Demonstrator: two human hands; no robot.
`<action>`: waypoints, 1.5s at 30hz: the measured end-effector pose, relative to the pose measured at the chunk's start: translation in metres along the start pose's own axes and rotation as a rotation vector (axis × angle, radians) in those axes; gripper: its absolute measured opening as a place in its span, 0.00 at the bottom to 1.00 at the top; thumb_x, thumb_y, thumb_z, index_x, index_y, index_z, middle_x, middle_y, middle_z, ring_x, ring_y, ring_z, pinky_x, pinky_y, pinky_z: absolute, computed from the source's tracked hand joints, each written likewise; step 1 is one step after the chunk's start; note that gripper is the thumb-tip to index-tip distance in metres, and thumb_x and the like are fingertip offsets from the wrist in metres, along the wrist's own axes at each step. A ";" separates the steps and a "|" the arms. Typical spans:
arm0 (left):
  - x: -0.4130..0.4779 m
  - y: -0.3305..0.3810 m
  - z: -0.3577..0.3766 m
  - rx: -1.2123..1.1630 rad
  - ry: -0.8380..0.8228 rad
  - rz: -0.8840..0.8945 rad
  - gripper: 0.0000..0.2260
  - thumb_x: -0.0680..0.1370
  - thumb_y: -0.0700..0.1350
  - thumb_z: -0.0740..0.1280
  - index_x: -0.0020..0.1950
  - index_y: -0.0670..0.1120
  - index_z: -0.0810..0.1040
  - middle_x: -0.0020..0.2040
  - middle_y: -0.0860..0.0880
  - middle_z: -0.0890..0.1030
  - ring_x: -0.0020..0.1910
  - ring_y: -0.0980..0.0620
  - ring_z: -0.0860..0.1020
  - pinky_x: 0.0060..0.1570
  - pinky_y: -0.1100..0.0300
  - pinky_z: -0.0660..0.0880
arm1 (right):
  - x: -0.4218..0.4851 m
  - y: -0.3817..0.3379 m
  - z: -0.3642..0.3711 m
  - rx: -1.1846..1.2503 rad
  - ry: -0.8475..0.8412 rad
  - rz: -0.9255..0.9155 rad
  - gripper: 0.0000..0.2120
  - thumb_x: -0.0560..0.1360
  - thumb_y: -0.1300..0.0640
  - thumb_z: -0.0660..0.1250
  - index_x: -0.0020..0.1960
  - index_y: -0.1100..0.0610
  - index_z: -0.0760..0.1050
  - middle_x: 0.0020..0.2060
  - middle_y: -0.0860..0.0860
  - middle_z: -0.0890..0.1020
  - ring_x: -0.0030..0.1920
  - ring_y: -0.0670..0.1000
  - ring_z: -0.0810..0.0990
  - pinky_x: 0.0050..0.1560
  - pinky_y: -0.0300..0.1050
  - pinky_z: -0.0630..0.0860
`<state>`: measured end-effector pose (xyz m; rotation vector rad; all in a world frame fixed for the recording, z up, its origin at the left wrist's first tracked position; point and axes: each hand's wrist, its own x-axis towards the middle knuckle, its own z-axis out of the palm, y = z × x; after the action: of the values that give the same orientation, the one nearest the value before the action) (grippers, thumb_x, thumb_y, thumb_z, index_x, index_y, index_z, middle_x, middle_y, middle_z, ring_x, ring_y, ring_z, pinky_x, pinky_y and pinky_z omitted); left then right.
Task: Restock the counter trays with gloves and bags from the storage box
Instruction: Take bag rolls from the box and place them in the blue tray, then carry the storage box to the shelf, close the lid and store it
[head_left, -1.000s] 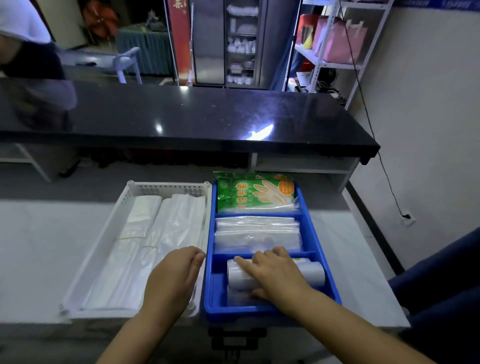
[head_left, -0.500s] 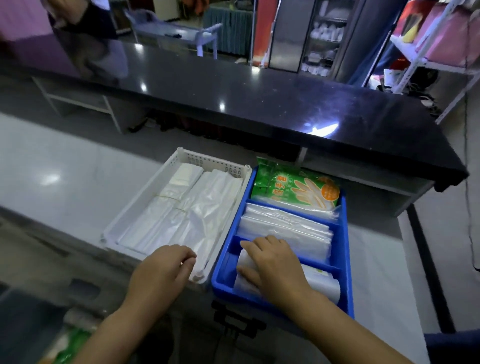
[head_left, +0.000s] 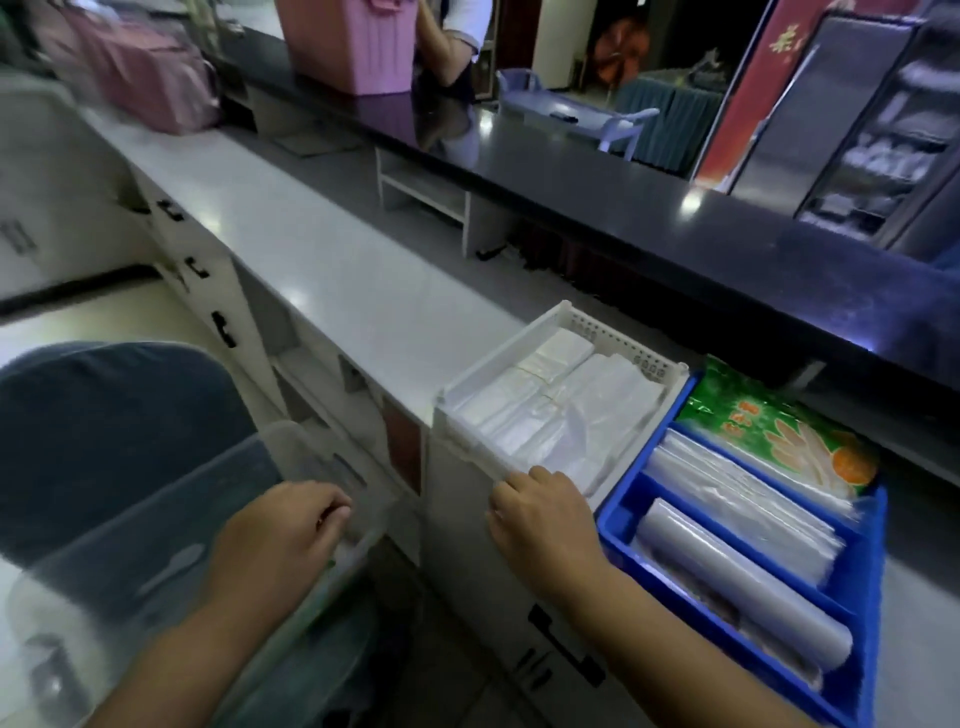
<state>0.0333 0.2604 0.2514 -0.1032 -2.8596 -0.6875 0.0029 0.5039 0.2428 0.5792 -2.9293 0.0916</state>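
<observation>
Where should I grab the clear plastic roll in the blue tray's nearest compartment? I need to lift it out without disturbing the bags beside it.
Grip the clear plastic roll around its middle, coming from above. It lies on its side along the front compartment of the blue divided tray, whose walls block its sides and ends; only the top is exposed.

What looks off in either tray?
The green glove pack sits propped over the blue tray's far rim, not flat in its compartment. The white tray sticks out past the counter's near edge. Nothing spilled.
</observation>
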 end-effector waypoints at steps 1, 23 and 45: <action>-0.009 -0.018 -0.010 0.002 0.006 -0.012 0.04 0.72 0.42 0.71 0.40 0.50 0.82 0.36 0.55 0.82 0.38 0.51 0.78 0.29 0.63 0.64 | 0.004 -0.018 0.001 -0.005 -0.002 -0.023 0.08 0.73 0.53 0.64 0.35 0.53 0.74 0.32 0.50 0.79 0.34 0.51 0.74 0.36 0.45 0.68; -0.109 -0.333 -0.141 -0.010 0.014 -0.157 0.03 0.75 0.46 0.68 0.44 0.50 0.81 0.39 0.52 0.82 0.34 0.53 0.77 0.33 0.56 0.78 | 0.066 -0.346 0.060 0.028 -0.043 -0.045 0.14 0.65 0.60 0.73 0.27 0.56 0.69 0.22 0.53 0.75 0.25 0.57 0.73 0.26 0.42 0.60; 0.060 -0.434 -0.047 0.137 -0.384 -0.108 0.06 0.77 0.48 0.62 0.48 0.52 0.79 0.47 0.55 0.81 0.46 0.54 0.77 0.37 0.60 0.70 | 0.117 -0.294 0.208 0.140 -0.496 0.486 0.08 0.77 0.50 0.57 0.42 0.51 0.72 0.45 0.52 0.83 0.45 0.52 0.80 0.35 0.43 0.69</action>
<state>-0.0665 -0.1463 0.1129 -0.0663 -3.2921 -0.5375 -0.0206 0.1700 0.0656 -0.1379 -3.5039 0.2395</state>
